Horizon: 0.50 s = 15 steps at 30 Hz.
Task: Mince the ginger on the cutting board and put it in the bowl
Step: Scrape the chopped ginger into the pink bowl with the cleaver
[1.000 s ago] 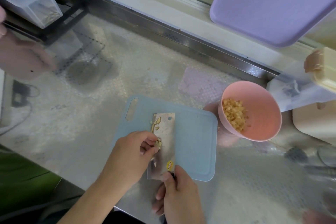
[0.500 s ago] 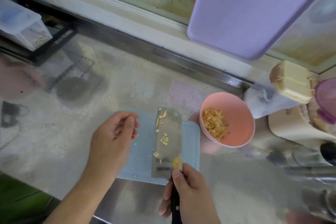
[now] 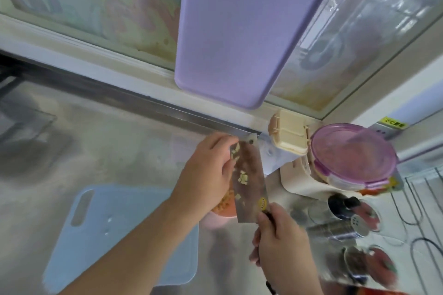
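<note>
Small pale bits of minced ginger (image 3: pixel 243 177) cling to the flat of a cleaver (image 3: pixel 248 181), in 2 loose clusters, 1 near the far end of the blade and 1 around its middle, with a stray piece or 2 lower down. The cleaver's long axis runs away from the person, its squared tip pointing toward the window sill and its handle toward the body, the broad face turned up to the camera. The right hand (image 3: pixel 281 246) has its fingers wrapped around the dark handle, thumb lying just under a yellow sticker on the blade. The left hand (image 3: pixel 208 172) reaches across to the blade's left edge, its fingers bent and its fingertips touching the steel near the upper cluster. Beneath the blade and the left wrist sits 1 pink bowl (image 3: pixel 221 215), mostly hidden, with orange-yellow ginger showing inside. To the left, 1 pale blue cutting board (image 3: pixel 119 235) lies flat on the steel counter (image 3: pixel 107 146). A purple board (image 3: pixel 247 31) leans at the window behind, and 1 purple-lidded container (image 3: pixel 352 153) stands to the right.
</note>
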Tool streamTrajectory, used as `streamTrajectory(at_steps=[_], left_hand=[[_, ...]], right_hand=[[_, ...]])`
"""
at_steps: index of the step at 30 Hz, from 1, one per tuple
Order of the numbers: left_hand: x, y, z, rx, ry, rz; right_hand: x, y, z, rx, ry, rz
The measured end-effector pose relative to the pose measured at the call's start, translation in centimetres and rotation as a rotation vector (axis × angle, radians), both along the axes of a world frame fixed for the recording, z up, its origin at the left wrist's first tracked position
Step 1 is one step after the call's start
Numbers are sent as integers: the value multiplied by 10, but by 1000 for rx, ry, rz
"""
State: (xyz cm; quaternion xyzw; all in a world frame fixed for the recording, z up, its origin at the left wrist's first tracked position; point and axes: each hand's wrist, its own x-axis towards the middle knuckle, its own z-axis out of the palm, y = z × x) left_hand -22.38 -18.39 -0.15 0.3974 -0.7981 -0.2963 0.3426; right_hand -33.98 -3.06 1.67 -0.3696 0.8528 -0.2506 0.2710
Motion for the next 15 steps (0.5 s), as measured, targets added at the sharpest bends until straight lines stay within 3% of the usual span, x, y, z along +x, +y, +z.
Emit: streamTrajectory(at_steps=[4, 9, 15], left_hand=[[-10, 7, -17, 54, 28, 92], [-15, 8, -27, -36, -62, -20], [-18, 7, -41, 3, -131, -3]], right_hand=[[-10, 4, -5, 37, 21, -13], [-11, 6, -13, 77, 7, -9], [-22, 3, -21, 79, 0, -22]])
